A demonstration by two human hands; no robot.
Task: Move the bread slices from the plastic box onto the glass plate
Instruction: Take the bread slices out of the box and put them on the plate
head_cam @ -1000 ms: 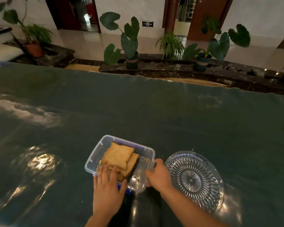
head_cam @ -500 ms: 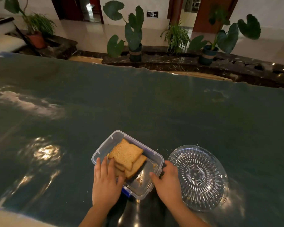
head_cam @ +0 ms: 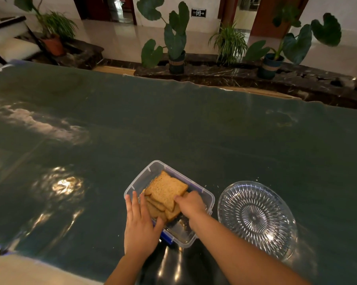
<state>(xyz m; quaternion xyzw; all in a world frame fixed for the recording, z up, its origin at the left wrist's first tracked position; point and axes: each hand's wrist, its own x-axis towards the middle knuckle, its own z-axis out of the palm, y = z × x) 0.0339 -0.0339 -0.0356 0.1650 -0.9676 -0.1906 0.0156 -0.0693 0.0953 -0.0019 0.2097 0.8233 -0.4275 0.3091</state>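
Note:
A clear plastic box [head_cam: 153,171] with a blue clip sits near the table's front edge and holds a stack of brown bread slices [head_cam: 166,189]. My left hand [head_cam: 139,225] lies flat on the box's near left rim, fingers spread, steadying it. My right hand [head_cam: 191,204] reaches inside the box, fingers closing on the right edge of the top slice. The slice still lies on the stack. To the right of the box stands a cut-glass plate [head_cam: 255,218] with nothing on it.
The dark green table cover [head_cam: 173,124] stretches far to the back and left, with glare patches. A few crumbs lie between box and plate. Potted plants [head_cam: 174,41] stand on a ledge beyond the table's far edge.
My right hand has left the box's right rim and moved into the box onto the top bread slice. My left hand stays on the near rim.

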